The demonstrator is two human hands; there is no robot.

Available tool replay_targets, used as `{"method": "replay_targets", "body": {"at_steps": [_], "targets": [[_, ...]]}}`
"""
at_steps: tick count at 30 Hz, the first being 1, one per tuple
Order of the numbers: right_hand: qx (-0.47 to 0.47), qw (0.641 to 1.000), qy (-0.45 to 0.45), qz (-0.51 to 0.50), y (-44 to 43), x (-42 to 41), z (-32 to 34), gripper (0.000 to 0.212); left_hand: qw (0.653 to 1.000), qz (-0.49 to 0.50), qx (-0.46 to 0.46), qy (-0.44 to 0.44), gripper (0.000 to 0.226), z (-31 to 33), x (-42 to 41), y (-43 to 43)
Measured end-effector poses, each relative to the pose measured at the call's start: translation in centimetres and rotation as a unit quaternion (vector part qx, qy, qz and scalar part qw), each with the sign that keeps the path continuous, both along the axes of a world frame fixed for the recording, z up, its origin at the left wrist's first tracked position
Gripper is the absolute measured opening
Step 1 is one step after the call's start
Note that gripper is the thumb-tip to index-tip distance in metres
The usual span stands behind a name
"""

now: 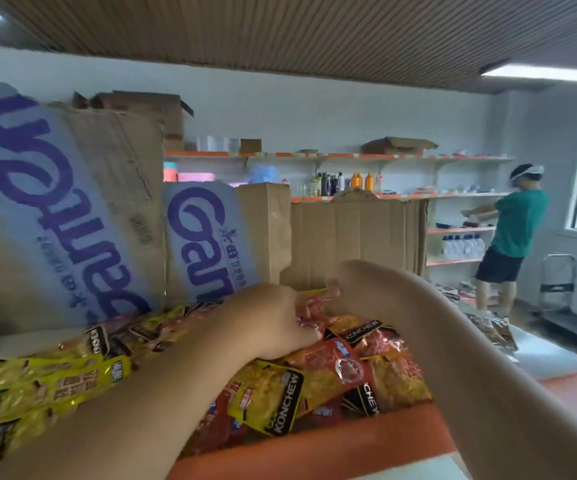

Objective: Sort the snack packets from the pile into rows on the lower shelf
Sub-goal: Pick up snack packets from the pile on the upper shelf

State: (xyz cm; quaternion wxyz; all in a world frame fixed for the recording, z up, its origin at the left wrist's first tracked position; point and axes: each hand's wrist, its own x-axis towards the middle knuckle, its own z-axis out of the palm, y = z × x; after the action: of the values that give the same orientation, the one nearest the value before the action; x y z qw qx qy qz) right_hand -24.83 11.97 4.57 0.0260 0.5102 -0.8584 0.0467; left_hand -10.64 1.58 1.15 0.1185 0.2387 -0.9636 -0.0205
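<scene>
**Item 1. Hands.** The left forearm lies nearest. The left hand (273, 320) is curled down into the crest of the pile, gripping red packets (311, 308). The right hand (344, 289) is bent at the wrist just beside it and blurred, so I cannot tell whether it holds anything.

**Item 2. Snack packets (349, 368).** A loose heap, red and yellow mixed, lies on the shelf behind its orange lip (315, 448). Yellow packets (48, 382) lie flatter to the left, roughly lined up.

- Handling, by judgement: small glossy film sachets, light and limp. They will likely slide over one another and slip from a loose grasp.
- Best hold: pinch a sealed edge, or clamp a few flat between thumb and fingers. Probably not fragile.

**Item 3. Markings.** "KONCHEW" reads in white on black panels. The other print is too blurred to read.

**Item 4. Cardboard cartons (207, 237).** They stand behind the pile. Purple lettering appears to read "Ganten", and it is upside down on the left carton (55, 202).
</scene>
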Motion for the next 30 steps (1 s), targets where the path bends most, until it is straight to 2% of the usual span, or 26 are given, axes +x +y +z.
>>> {"method": "replay_targets", "body": {"at_steps": [2, 4, 6, 9, 11, 13, 15, 18, 20, 25, 30], "targets": [[0.000, 1.000, -0.010, -0.011, -1.0, -0.6, -0.8, 0.027, 1.000, 0.011, 0.008, 0.019, 0.052, -0.4, -0.1, -0.1], [-0.004, 0.999, -0.016, -0.028, -1.8, -1.0, -1.4, 0.037, 1.000, 0.021, 0.006, 0.011, 0.068, -0.5, -0.2, 0.0], [-0.016, 0.999, -0.027, -0.037, -1.9, -1.4, -1.7, 0.045, 1.000, 0.023, 0.008, 0.011, 0.074, -0.5, 0.0, 0.0], [-0.044, 0.998, -0.043, -0.014, -1.2, -2.2, -2.2, 0.048, 0.998, 0.009, 0.031, 0.048, 0.064, -0.4, 0.7, -0.3], [-0.043, 0.997, -0.062, 0.009, -0.5, -2.2, -2.2, 0.051, 0.996, -0.004, 0.036, 0.078, 0.046, -0.2, 1.3, -0.6], [-0.049, 0.996, -0.073, 0.019, 0.1, -2.1, -2.1, 0.047, 0.995, -0.004, 0.045, 0.092, 0.040, 0.0, 1.7, -0.7], [-0.072, 0.994, -0.081, 0.026, 0.4, -2.1, -2.2, 0.038, 0.996, 0.008, 0.048, 0.074, 0.053, 0.1, 2.1, -0.6], [-0.111, 0.990, -0.078, 0.041, 0.5, -2.0, -2.5, 0.028, 0.999, 0.039, 0.014, 0.021, 0.092, 0.0, 2.5, -0.5], [-0.165, 0.982, -0.079, 0.050, 0.6, -1.9, -2.7, 0.026, 0.999, 0.039, 0.011, 0.006, 0.099, 0.0, 2.6, -0.2], [-0.289, 0.950, -0.082, 0.083, 0.7, -2.1, -2.9, 0.031, 0.999, 0.008, 0.028, 0.036, 0.087, -0.2, 2.4, 0.2], [-0.401, 0.907, -0.089, 0.096, 0.5, -2.4, -2.7, 0.028, 0.986, -0.046, 0.043, 0.157, 0.064, 0.3, 2.5, 0.5]]}}
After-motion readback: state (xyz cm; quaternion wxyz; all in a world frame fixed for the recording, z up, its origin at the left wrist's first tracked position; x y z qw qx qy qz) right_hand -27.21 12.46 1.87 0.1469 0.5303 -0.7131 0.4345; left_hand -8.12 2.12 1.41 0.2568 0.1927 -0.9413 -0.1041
